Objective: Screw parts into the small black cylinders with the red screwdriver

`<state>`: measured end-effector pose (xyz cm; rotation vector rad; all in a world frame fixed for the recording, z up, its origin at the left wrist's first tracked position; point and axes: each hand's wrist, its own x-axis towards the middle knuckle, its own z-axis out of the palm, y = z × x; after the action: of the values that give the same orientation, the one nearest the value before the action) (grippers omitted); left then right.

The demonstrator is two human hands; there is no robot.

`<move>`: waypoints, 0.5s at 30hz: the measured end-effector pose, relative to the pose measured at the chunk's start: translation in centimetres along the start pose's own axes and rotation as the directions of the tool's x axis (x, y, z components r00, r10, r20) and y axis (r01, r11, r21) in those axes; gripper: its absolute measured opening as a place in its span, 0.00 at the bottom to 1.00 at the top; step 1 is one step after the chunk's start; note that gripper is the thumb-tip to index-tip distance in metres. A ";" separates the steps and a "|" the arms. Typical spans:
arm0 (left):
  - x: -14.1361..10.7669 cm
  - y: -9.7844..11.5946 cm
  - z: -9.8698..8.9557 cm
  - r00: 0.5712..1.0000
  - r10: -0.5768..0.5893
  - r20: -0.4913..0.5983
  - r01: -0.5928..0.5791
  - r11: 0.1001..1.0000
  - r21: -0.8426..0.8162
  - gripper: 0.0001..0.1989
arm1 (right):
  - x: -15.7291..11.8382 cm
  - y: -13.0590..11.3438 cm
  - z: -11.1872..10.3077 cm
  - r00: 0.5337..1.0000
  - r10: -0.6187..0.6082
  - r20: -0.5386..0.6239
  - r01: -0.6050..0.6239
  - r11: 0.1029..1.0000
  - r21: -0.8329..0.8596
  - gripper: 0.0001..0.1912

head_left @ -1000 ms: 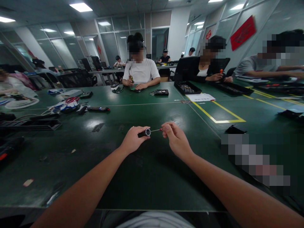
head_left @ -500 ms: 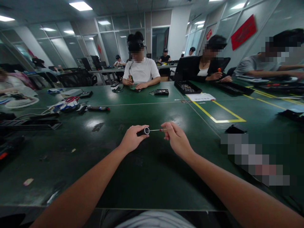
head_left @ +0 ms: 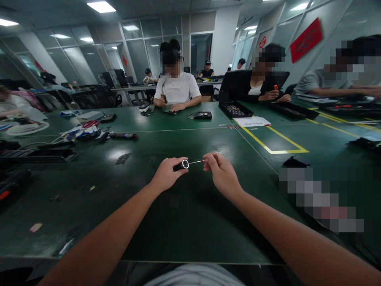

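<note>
Cylinder [head_left: 177, 166]: black, pale-rimmed, above the green tabletop [head_left: 184, 238], its ringed end turned right, presumably to keep the opening facing the screwdriver [head_left: 195, 162]
Left hand [head_left: 166, 174]: partly closed around the cylinder, fingers on top and thumb beneath, a grip that seems meant to steady it and leave the rim free
Right hand [head_left: 222, 174]: just right of the cylinder, fingers curled in a pinch on the screwdriver, probably for fine control
Screwdriver: thin shaft and red collar, nearly level, pointed at the cylinder's rim, apparently to line up with it
Hidden: most of the screwdriver's handle, behind the fingers; the cylinder's far end, inside the left palm; whether the tip enters the rim, I cannot tell
Cut off: orange-marked dark tool [head_left: 13, 184], well left of the cylinder, at the picture's edge
Blurred: pixelated patch [head_left: 315, 198], right of the cylinder and nearer the wearer, contents unreadable
</note>
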<state>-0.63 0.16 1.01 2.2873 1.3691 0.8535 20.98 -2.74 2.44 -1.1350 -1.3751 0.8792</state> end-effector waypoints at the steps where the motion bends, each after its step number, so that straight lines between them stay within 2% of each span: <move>1: 0.1 0.1 0.0 1.000 0.028 0.010 -0.028 0.999 0.019 0.20 | 0.3 0.3 0.0 0.998 0.062 -0.017 -0.061 0.995 0.076 0.15; 2: 0.1 0.1 -0.1 0.998 0.062 0.017 -0.063 0.997 0.036 0.20 | 0.5 0.5 -0.1 0.988 0.153 -0.032 -0.144 0.970 0.193 0.15; 4: 0.4 0.0 -0.2 0.995 0.103 0.016 -0.103 0.993 0.053 0.20 | 1.2 1.0 -0.4 0.930 0.366 0.016 -0.343 0.855 0.389 0.15; 6: 0.6 -0.3 -0.3 0.997 0.078 0.009 -0.078 0.996 0.042 0.20 | 1.6 1.2 -0.7 0.889 0.459 0.003 -0.404 0.780 0.477 0.14; 8: 0.7 -0.7 -0.3 0.999 0.037 0.008 -0.037 0.999 0.014 0.21 | 1.8 1.2 -0.9 0.888 0.459 -0.027 -0.389 0.780 0.490 0.13; 10: 0.6 -0.9 -0.4 1.000 0.022 0.013 -0.022 1.000 -0.004 0.22 | 1.8 1.2 -0.9 0.906 0.421 -0.047 -0.353 0.812 0.465 0.12; 15: 0.4 -0.7 -0.3 0.999 0.041 0.021 -0.042 0.999 0.023 0.21 | 1.2 1.2 -0.4 0.971 0.232 -0.060 -0.196 0.914 0.356 0.15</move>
<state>-1.17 0.79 1.02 2.3435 1.3339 0.8281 21.59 -1.28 1.73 -1.0492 -0.9734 1.1564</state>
